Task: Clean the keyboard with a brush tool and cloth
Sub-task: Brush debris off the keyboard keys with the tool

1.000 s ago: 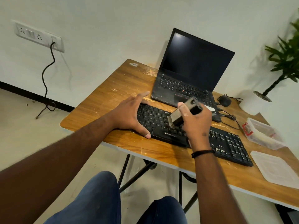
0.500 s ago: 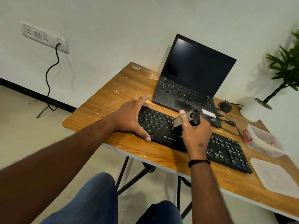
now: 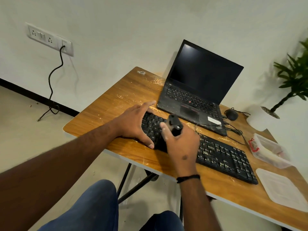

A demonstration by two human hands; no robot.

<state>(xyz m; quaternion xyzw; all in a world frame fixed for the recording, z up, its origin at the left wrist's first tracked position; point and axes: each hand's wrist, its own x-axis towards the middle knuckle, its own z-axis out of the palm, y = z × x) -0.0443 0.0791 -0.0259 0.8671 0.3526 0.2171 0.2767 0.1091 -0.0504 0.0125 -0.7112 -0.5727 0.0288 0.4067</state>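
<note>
Tabletop keyboard [image 3: 221, 157] beneath brush-gripping fingers [image 3: 164, 130]

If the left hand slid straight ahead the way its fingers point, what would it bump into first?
Probably the laptop. The left hand rests on the keyboard, its fingers pointing toward the laptop's near left corner, though it might slip just past.

Soft, even indoor light fills the room, bright on the pale wall [image 3: 133, 22]. The laptop [image 3: 196, 90] and plant [image 3: 293, 84] cast faint shadows on that wall. The right hand [image 3: 181, 144] and brush tool [image 3: 175, 125] are motion-blurred. Wide-angle distortion bends the table [image 3: 116, 104] edge and stretches the forearms near the frame edges
</note>
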